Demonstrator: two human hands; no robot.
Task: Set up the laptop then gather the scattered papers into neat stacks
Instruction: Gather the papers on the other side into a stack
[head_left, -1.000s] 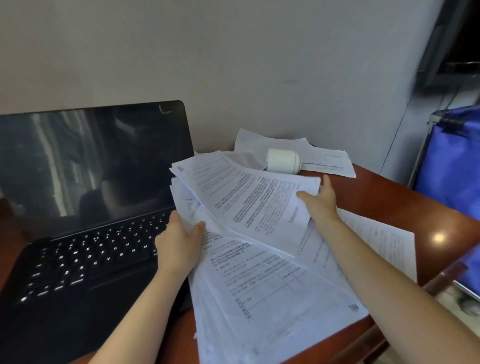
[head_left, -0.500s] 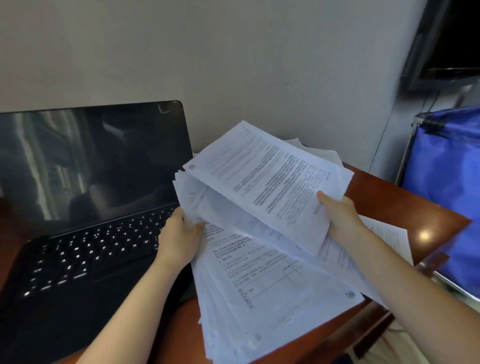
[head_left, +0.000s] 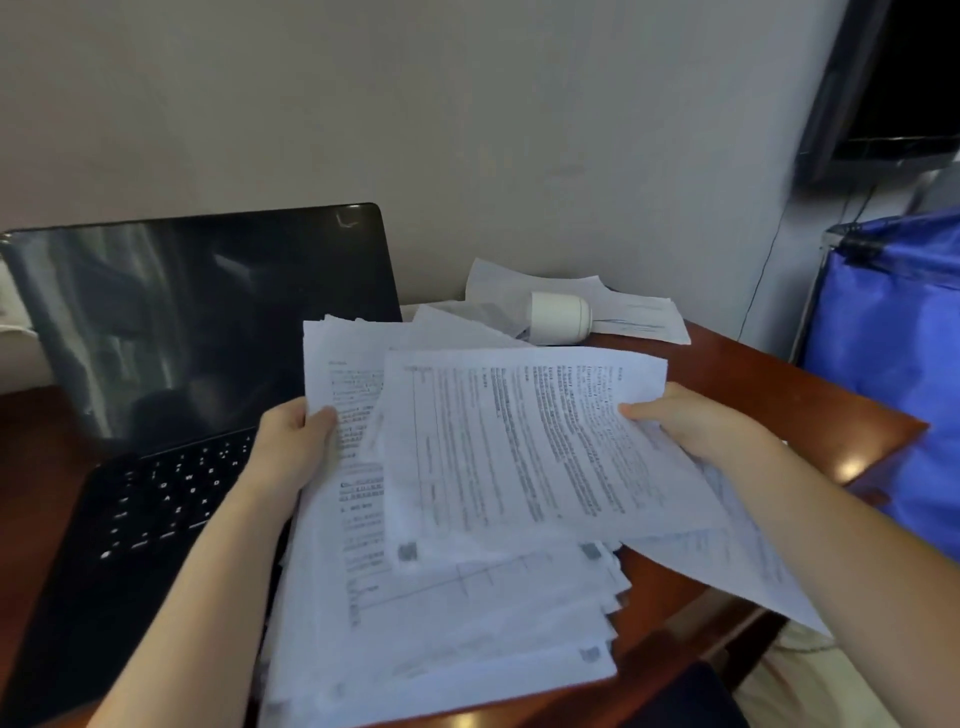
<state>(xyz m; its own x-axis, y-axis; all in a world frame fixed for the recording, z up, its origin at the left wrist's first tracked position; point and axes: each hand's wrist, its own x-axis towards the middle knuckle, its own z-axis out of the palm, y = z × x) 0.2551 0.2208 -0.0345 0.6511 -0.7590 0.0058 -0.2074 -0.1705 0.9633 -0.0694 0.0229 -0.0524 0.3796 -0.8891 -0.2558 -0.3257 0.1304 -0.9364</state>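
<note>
An open black laptop (head_left: 171, 395) with a dark screen stands at the left of the brown table (head_left: 810, 395). My left hand (head_left: 291, 447) grips the left edge of a thick, fanned pile of printed papers (head_left: 452, 623) that spreads toward the table's front edge. My right hand (head_left: 696, 423) pinches the right edge of a top sheet (head_left: 519, 447), which lies turned sideways over the pile. Another loose sheet (head_left: 737, 566) sticks out under my right forearm, past the table edge. More papers (head_left: 634, 314) lie at the back by the wall.
A white cylindrical container (head_left: 561, 314) lies on its side on the back papers. A blue fabric bin (head_left: 893, 364) stands to the right of the table. A dark frame (head_left: 883, 78) is at the upper right, against the grey wall.
My right hand has swung the top sheet down from a raised tilt, so it lies flatter over the pile. The white container, hidden half a second ago, shows again. My left hand has kept its grip.
</note>
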